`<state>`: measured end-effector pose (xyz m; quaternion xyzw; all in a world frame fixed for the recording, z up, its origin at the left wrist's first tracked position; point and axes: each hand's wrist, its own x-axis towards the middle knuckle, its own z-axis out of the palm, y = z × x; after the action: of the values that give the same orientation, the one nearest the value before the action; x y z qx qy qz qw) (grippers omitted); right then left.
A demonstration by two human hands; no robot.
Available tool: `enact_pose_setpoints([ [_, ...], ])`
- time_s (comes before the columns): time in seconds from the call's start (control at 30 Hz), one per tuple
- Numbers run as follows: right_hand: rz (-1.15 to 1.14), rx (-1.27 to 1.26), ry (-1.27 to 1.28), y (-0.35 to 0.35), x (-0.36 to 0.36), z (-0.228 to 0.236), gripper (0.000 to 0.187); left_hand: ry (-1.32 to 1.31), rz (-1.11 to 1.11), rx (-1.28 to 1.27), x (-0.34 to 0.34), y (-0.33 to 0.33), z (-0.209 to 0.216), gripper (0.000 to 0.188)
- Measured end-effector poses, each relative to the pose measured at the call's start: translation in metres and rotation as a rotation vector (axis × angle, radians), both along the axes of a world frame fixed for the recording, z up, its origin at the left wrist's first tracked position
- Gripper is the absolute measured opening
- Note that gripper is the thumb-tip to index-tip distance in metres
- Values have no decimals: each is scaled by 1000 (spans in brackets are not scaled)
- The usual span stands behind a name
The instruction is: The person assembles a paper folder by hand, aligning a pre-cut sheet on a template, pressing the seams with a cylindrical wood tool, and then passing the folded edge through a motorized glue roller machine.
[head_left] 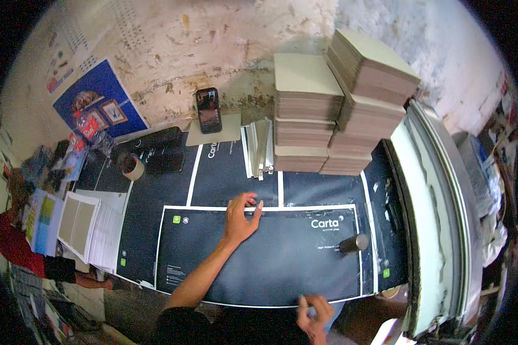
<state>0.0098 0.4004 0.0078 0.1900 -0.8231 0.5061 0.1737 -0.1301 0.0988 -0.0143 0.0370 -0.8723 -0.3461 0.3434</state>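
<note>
My left hand (243,217) is over the middle of a dark, white-edged sheet (259,253) that covers the front of the table. Its thumb stands apart from loosely bent fingers, and nothing shows between them. My right hand (315,316), slightly blurred, is low by the table's front edge, thumb and fingers apart, with no held thing visible. Right of the left hand, a short dark cylinder (354,244) sits on the sheet; its kind is unclear. Beyond the left hand lies a bundle of narrow pale strips (259,148).
Tall stacks of grey board (306,103) stand at the back right. A phone (208,110) leans near the wall. To the left are a tape roll (133,168), a plastic bottle (92,132) and a paper pile (89,230). A long metal-edged frame (443,218) borders the right side. Another person's arm (92,280) shows at left.
</note>
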Motion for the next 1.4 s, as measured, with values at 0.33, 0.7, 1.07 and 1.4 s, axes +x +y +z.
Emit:
enact_pose_setpoints([
  [0.33, 123, 144, -217, -89, -94, -8, 20, 154, 435, 158, -106, -115, 15, 77],
  [0.7, 4, 122, -238, -96, -96, -9, 14, -177, 667, 266, -239, -213, 35, 117],
  [1.07, -36, 105, -257, -100, -98, -6, 10, -393, 161, -441, -214, -279, 49, 91],
  [1.4, -13, 101, -263, -100, -98, -6, 8, -1026, 71, -543, -210, -285, 67, 108],
])
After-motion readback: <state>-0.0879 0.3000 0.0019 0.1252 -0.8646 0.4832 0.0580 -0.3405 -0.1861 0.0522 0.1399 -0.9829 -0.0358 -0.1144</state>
